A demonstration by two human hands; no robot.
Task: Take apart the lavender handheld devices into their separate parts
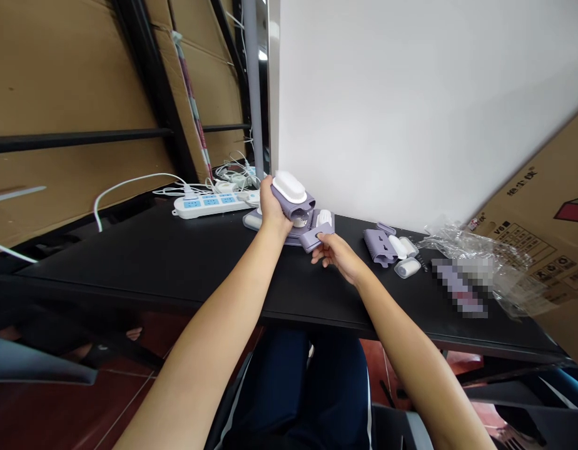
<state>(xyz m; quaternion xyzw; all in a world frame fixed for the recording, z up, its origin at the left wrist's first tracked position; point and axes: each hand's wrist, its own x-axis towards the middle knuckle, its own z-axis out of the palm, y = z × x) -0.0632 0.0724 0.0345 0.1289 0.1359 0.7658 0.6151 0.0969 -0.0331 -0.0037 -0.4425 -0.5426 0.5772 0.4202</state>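
The left hand (271, 209) is closed around a purple device with a white top (291, 195), holding it above the far edge of the black table (176, 262). The right hand (338, 255) pinches a small purple part (316, 237) just beside it. A cardboard box (552, 219) at right bears "V8" and Chinese characters too small to read. Crumpled clear plastic wrap (495, 262) lies before it, contents blurred.

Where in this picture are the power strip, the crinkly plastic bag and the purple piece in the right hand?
power strip (209, 204), head view, on its blue sockets.
plastic bag (498, 259), head view, on its crumpled middle.
purple piece (316, 238), head view, on its front face.
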